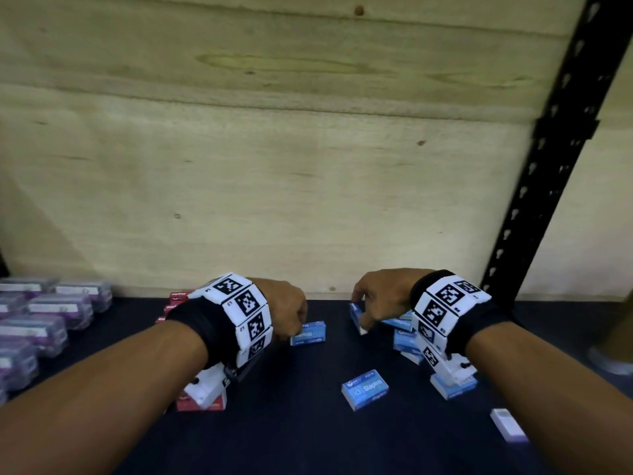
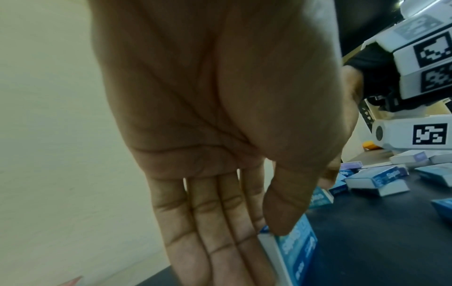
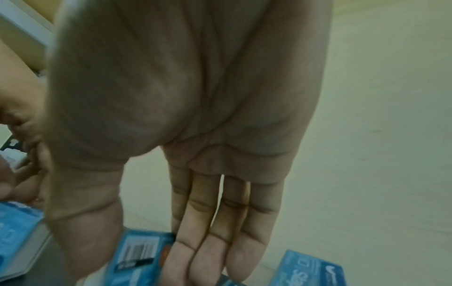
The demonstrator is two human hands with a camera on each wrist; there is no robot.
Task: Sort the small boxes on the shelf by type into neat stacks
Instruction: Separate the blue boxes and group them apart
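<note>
Left hand (image 1: pixel 286 311): grip closed by thumb and fingers on the edge of a blue staples box (image 1: pixel 308 333) lying on the dark shelf (image 1: pixel 308 433); the left wrist view shows the thumb pressed on the printed face, fingers straight behind it. Right hand (image 1: pixel 375 298): grip pinching a second blue staples box (image 1: pixel 356 317), stood on edge near the plywood back wall (image 1: pixel 274 166). Beside the right wrist: a loose heap of blue staples boxes (image 1: pixel 404 337), overlapping and askew, not yet stacked. Nearer the front: one blue staples box lying alone (image 1: pixel 365 389), and a pale box (image 1: pixel 508 425) apart at right. Under the left forearm: red boxes (image 1: pixel 202 401), more behind the wrist. Far left: purple boxes (image 1: pixel 44 320) in orderly rows. Black upright (image 1: pixel 548 166) at right. Risk, as judged: both holds are light edge pinches, so either box may pivot and drop; the right wrist sits close to the heap and could scatter it.
</note>
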